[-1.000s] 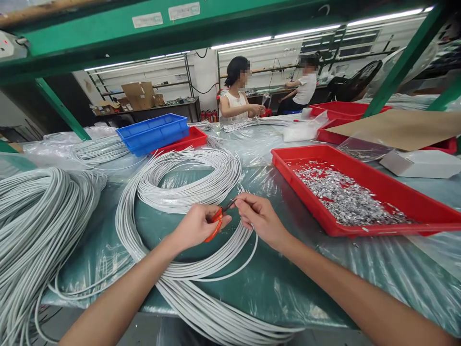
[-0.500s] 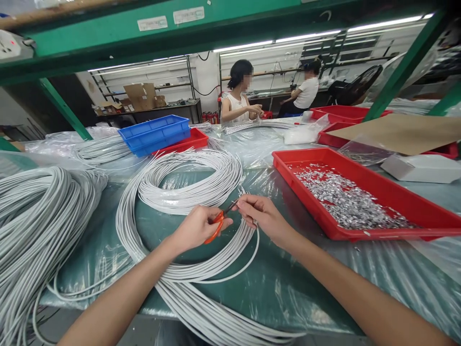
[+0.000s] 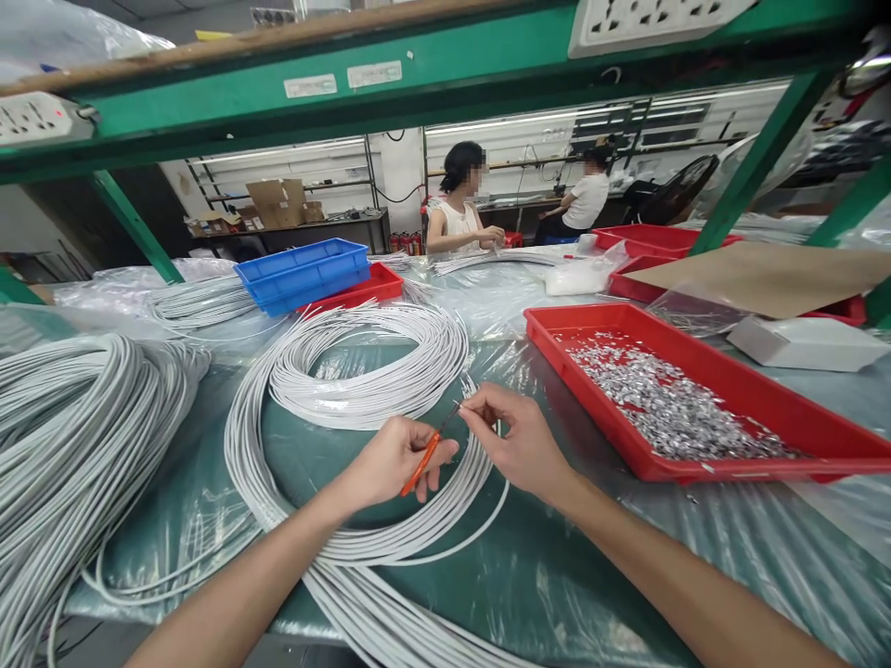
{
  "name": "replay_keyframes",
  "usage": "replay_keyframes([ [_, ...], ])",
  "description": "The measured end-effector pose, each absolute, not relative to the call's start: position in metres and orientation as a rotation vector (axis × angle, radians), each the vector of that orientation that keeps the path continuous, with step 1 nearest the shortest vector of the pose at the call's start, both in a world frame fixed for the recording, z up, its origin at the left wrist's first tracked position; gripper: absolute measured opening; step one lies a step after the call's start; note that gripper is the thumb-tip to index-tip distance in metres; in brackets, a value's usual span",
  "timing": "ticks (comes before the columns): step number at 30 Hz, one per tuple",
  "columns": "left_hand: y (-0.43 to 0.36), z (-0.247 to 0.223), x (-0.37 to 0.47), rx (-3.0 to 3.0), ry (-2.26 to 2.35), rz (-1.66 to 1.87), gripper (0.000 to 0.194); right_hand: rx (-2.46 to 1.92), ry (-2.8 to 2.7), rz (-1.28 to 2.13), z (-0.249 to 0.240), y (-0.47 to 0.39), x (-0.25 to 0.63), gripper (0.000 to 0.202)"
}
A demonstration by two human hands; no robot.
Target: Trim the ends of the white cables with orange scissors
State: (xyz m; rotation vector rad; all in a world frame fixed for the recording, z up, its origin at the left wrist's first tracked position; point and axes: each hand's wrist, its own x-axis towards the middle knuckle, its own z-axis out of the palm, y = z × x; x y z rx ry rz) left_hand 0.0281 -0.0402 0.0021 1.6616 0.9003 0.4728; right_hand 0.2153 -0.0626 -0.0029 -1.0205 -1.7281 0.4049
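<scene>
Orange-handled scissors [image 3: 423,462] are held in my left hand [image 3: 396,464], their dark blades pointing up and right toward my other hand. My right hand [image 3: 519,436] pinches the end of a white cable [image 3: 502,501] close to the blade tips; the very end is too small to make out. Beneath both hands lies a loose coil of white cables [image 3: 243,445], its ends gathered beside my right fingers. A second, tighter coil [image 3: 362,408] rests just behind it on the green table [image 3: 557,575].
A red tray [image 3: 696,471] with many small metal pieces stands at right. Thick cable bundles [image 3: 90,427] lie at left. Behind are a blue bin [image 3: 306,276], a white box [image 3: 807,345] and green shelf posts. Two people sit farther back.
The scissors have turned, their handles now seen more edge-on. My right fingers have shifted around the cable end. The whole view has tilted up slightly.
</scene>
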Motion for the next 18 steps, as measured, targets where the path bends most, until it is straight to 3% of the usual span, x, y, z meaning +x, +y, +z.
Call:
replay_keyframes([
  [5, -0.04, 0.005, 0.027, 1.552, 0.883, 0.438, 0.04, -0.989, -1.797, 0.086, -0.005, -0.061, 0.214, 0.016],
  [18, -0.03, 0.004, 0.025, 1.6, 0.861, 0.881, 0.027, -1.02, -1.844, 0.496, -0.012, -0.064, 0.208, 0.024],
])
